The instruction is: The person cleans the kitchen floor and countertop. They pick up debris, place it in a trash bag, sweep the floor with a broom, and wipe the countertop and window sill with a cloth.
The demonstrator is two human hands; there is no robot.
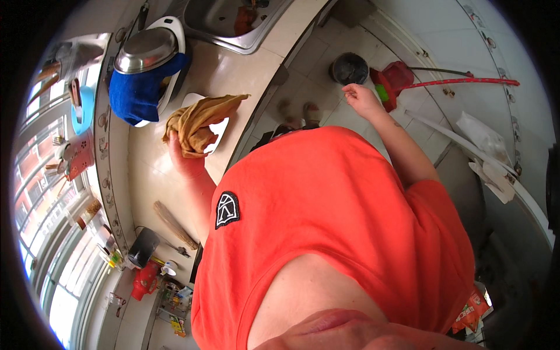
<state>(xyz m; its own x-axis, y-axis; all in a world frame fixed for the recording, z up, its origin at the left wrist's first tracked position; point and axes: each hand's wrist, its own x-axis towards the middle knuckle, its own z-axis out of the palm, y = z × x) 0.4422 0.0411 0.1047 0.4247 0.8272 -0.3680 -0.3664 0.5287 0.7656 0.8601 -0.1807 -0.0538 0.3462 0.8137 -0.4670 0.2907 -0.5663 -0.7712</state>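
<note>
My left hand [186,159] grips a crumpled mustard-brown cloth [192,120] above the counter. Under the cloth is a white flat-looking thing [220,129], mostly covered, so I cannot tell whether it is a tray or a board. One corner of the cloth sticks out toward the counter's front edge. My right hand [364,100] hangs over the floor with its fingers curled together and nothing visible in them. In the picture it appears beside a dark bucket [350,68] and a red dustpan [396,83], both lower down.
A blue towel [133,94] and a steel lid or bowl [148,50] lie on a white-rimmed container. Beyond is a steel sink [210,22] with an orange-brown item in it. A straw brush [175,225] and black cleaver-like blade [143,247] lie nearer. Barred windows line the left.
</note>
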